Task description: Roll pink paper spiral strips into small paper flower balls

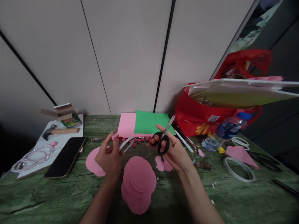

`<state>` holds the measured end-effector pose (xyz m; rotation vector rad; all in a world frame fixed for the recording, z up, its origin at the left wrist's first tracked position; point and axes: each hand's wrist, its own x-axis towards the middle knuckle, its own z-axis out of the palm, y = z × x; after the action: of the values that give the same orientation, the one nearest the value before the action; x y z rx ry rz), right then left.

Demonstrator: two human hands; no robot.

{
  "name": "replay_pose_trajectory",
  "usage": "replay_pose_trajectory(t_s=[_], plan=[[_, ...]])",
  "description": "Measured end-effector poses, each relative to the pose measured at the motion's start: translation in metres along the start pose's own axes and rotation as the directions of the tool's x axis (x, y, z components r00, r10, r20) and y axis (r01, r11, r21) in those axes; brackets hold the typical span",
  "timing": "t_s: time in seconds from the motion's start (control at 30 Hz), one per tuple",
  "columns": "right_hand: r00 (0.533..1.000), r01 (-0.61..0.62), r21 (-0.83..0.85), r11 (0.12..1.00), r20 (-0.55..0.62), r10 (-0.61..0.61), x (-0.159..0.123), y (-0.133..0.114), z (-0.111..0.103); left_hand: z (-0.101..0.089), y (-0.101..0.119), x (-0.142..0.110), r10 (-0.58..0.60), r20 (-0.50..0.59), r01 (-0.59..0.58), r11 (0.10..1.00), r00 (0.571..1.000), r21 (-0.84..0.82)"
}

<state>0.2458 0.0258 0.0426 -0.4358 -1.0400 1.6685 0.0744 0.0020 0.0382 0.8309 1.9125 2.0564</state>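
Observation:
My left hand (108, 158) is closed, pinching a small pink piece (114, 136), apparently paper, between thumb and fingertips. A curled white strip (126, 145) extends from the same hand, toward the right. Black-handled scissors (163, 138) are in my right hand (175, 152), a finger through a handle loop and the blades pointing up and away. Between my forearms lies a fanned pile of pink paper circles (139, 183). More pink circles (94, 163) lie partly behind my left hand. Small pink cut pieces (160, 164) lie beside my right wrist.
Pink paper (126, 124) and a green sheet (149, 122) lie at the back, with small pink balls (138, 140) in front. At left are a phone (66, 157), hammer (62, 131) and beads (35, 157). A red bag (198, 115), bottle (231, 127) and tape roll (240, 169) occupy the right.

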Motion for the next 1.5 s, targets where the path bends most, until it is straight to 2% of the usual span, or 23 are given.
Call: replay_pose_trajectory(t_s=[0.1, 0.2, 0.23, 0.3, 0.4, 0.47, 0.57, 0.67, 0.8, 0.9, 1.0, 1.13, 1.23, 1.33, 1.5], plan=[[0.996, 0.016, -0.216, 0.976, 0.088, 0.003, 0.000, 0.004, 0.004, 0.001, -0.002, 0.002, -0.048, 0.026, 0.049, 0.998, 0.998, -0.031], [0.995, 0.037, -0.481, 0.876, 0.096, 0.011, -0.001, 0.009, 0.010, 0.001, -0.002, 0.002, -0.076, 0.039, 0.077, 0.997, 0.996, -0.015], [0.996, 0.047, -0.580, 0.813, 0.087, 0.005, -0.001, 0.011, 0.011, 0.001, -0.002, 0.002, -0.071, 0.036, 0.072, 0.997, 0.997, -0.008], [0.996, 0.075, -0.771, 0.633, 0.088, -0.011, -0.002, 0.014, 0.015, 0.000, 0.000, 0.001, -0.036, 0.018, 0.036, 0.999, 0.999, 0.006], [0.995, 0.099, -0.926, 0.364, 0.095, -0.029, -0.004, 0.019, 0.022, 0.000, 0.001, -0.001, 0.045, -0.030, -0.044, 0.998, 0.999, 0.039], [0.996, 0.082, -0.959, 0.270, 0.074, -0.040, -0.006, 0.022, 0.026, 0.000, 0.001, -0.002, 0.085, -0.056, -0.082, 0.995, 0.995, 0.053], [0.998, 0.039, -0.982, 0.187, 0.029, -0.059, -0.009, 0.024, 0.030, 0.001, 0.000, -0.004, 0.138, -0.070, -0.133, 0.988, 0.988, 0.079], [0.999, 0.022, -0.989, 0.148, 0.017, -0.035, -0.010, 0.026, 0.031, 0.001, -0.002, -0.006, 0.200, -0.053, -0.193, 0.975, 0.978, 0.106], [0.997, 0.081, -0.979, 0.187, 0.079, -0.015, -0.012, 0.026, 0.037, -0.001, -0.004, -0.006, 0.236, -0.025, -0.232, 0.967, 0.971, 0.100], [0.991, 0.133, -0.968, 0.214, 0.124, -0.051, -0.014, 0.025, 0.042, -0.001, -0.006, -0.005, 0.244, -0.032, -0.240, 0.966, 0.969, 0.090], [0.984, 0.160, -0.966, 0.201, 0.141, -0.106, -0.015, 0.023, 0.044, 0.000, -0.007, -0.004, 0.225, -0.047, -0.221, 0.972, 0.973, 0.079], [0.989, 0.064, -0.986, 0.151, 0.043, -0.140, -0.014, 0.021, 0.040, 0.000, -0.008, -0.003, 0.230, -0.053, -0.224, 0.969, 0.972, 0.100], [0.997, -0.031, -0.994, 0.109, -0.039, -0.071, -0.014, 0.018, 0.039, -0.001, -0.008, -0.003, 0.270, -0.046, -0.263, 0.958, 0.962, 0.110], [0.999, -0.045, -0.994, 0.104, -0.045, 0.006, -0.014, 0.017, 0.041, -0.001, -0.009, -0.003, 0.293, -0.041, -0.287, 0.950, 0.955, 0.121], [0.999, -0.049, -0.991, 0.122, -0.045, 0.030, -0.013, 0.017, 0.043, -0.002, -0.015, -0.003, 0.356, -0.001, -0.352, 0.923, 0.934, 0.159]])
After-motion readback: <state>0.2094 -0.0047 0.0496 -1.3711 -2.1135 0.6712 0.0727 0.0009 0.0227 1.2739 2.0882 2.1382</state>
